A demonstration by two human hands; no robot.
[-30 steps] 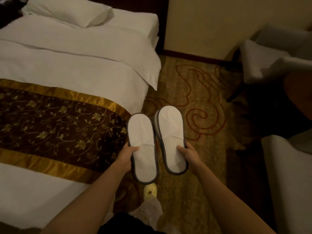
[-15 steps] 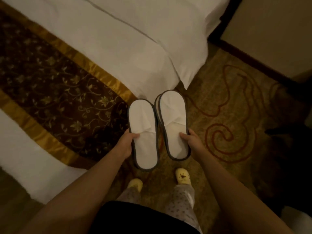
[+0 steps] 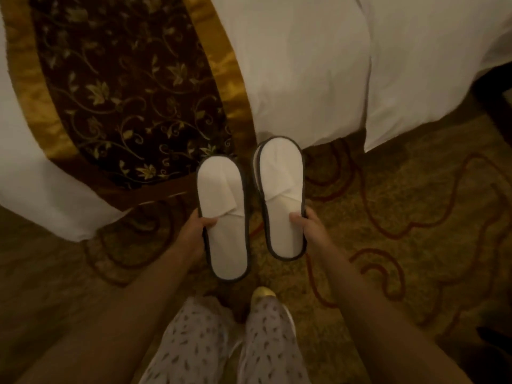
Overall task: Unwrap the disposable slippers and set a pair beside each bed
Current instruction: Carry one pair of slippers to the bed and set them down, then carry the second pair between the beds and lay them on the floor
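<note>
Two white disposable slippers with dark edging hang side by side above the carpet, toes towards the bed. My left hand (image 3: 194,234) grips the left slipper (image 3: 223,217) at its outer edge, thumb on top. My right hand (image 3: 311,225) holds the right slipper (image 3: 281,195) the same way. No wrapper shows on either slipper. The bed (image 3: 304,65) with white sheets fills the top of the view, its side edge just beyond the slipper toes.
A brown and gold floral bed runner (image 3: 124,87) drapes over the bed's side at the left. Patterned gold carpet (image 3: 401,217) with red swirls spreads to the right. My legs in patterned trousers (image 3: 221,347) and a yellow shoe (image 3: 264,292) stand below the slippers.
The view has tilted down and turned towards the bed's side. Both hands carried the slippers closer to the bed edge and spread them slightly apart; the grips are unchanged.
</note>
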